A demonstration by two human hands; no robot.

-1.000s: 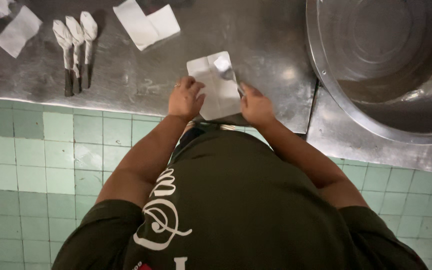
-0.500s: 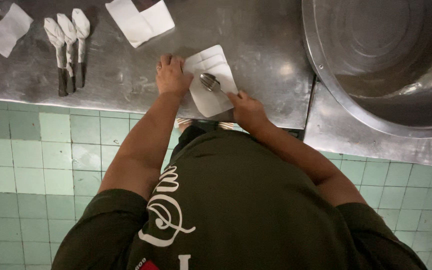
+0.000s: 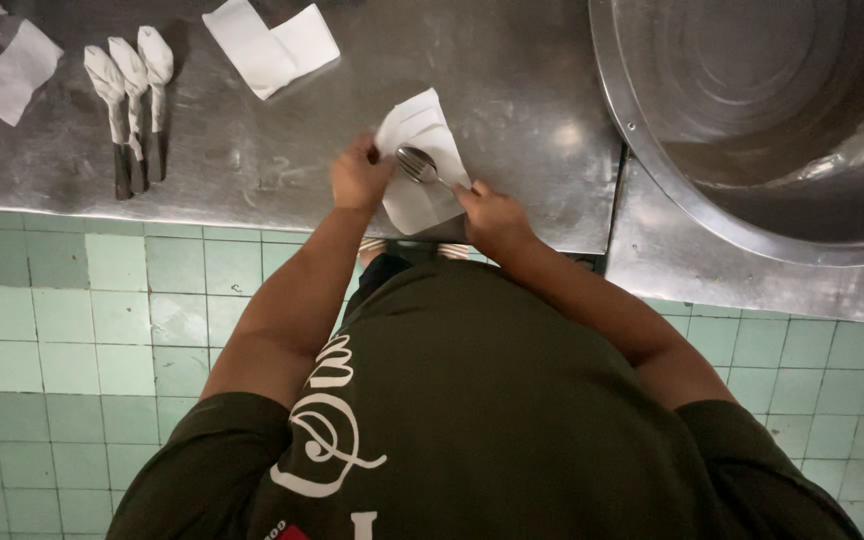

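At the near edge of the steel counter point(image 3: 252, 170), roughly midway along it, a white paper napkin point(image 3: 422, 175) lies with a metal spoon point(image 3: 418, 164) resting on it, bowl toward the far side and handle running back toward the person.

The napkin looks thin and soft; it should crease readily, tear if tugged hard, and lift at a breath, so it is best taken by a corner or free edge and folded over gently. The spoon looks stiff and smooth, light enough for two fingers, and likely slippery on the bare metal; the handle is the sensible place to hold it, leaving the bowl free for the paper.

The left hand point(image 3: 357, 175) sits at the napkin's left edge, fingers curled in on the paper and apparently pinching or pressing it; the exact grip is hidden under the knuckles. The right hand point(image 3: 492, 212) is at the napkin's near right corner, fingers closed lightly about the end of the spoon handle.

Toward the far left corner lie three wrapped spoons point(image 3: 132, 85) side by side, dark handles pointing to the near edge, with loose napkins point(image 3: 14, 70) beside them. A folded pair of napkins point(image 3: 272, 45) rests at the far edge. A large metal basin point(image 3: 752, 110) fills the right end.
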